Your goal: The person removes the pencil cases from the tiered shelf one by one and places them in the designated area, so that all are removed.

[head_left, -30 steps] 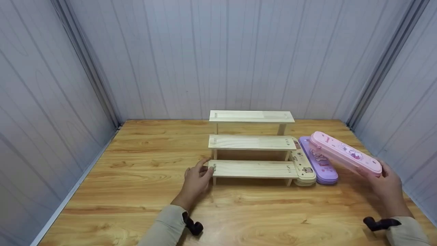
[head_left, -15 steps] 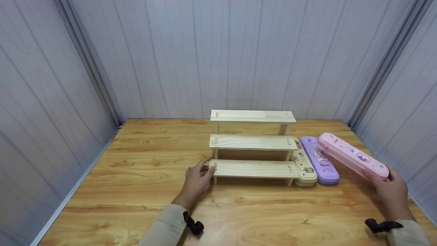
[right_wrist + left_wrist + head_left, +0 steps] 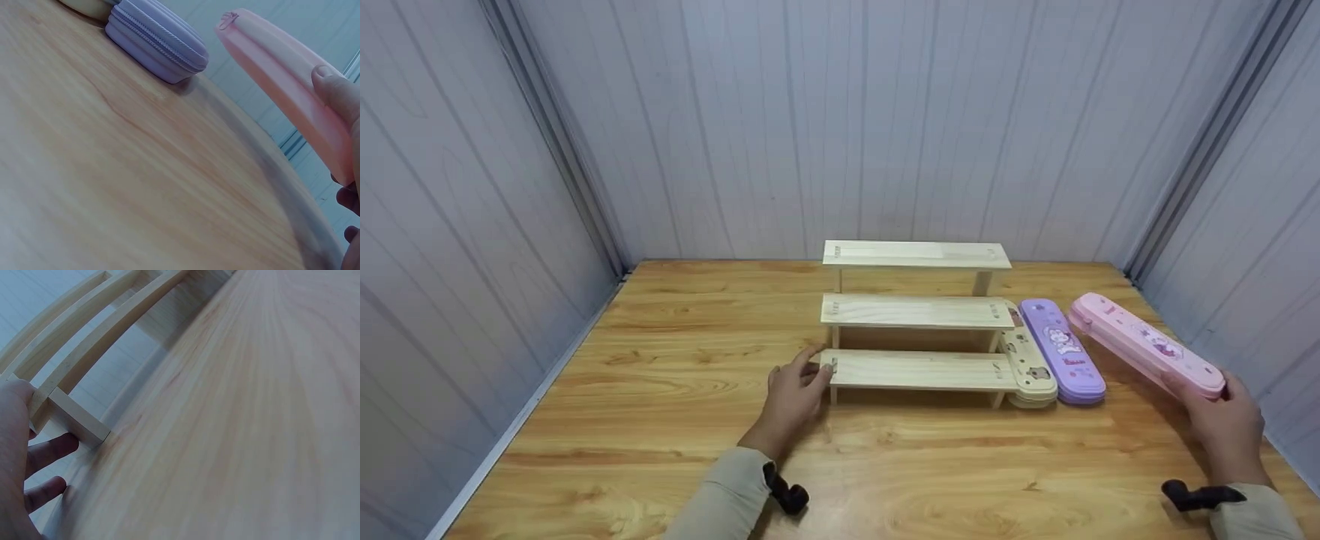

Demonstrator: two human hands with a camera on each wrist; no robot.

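A three-tier wooden display stand point(image 3: 915, 370) stands on the table. At the left end of its lowest board, my left hand point(image 3: 793, 399) pinches the corner between thumb and fingers; in the left wrist view two fingertips point(image 3: 53, 453) show beside the short leg. A pink zipped pencil case point(image 3: 1147, 343) is gripped at its near end by my right hand point(image 3: 1222, 427). The right wrist view shows it tilted and raised off the table, the thumb point(image 3: 334, 90) along its side. Left of it lie a purple pencil case point(image 3: 1063, 351) and a cream pencil case point(image 3: 1027, 367).
The cream case lies right against the stand's right end, partly under the boards. The wood-grain table point(image 3: 675, 360) is enclosed by pale panel walls point(image 3: 735, 135) at the back and both sides.
My right hand has moved the pink pencil case to the right and slightly toward me, so it no longer overlaps the purple one. My left hand has stayed on the stand.
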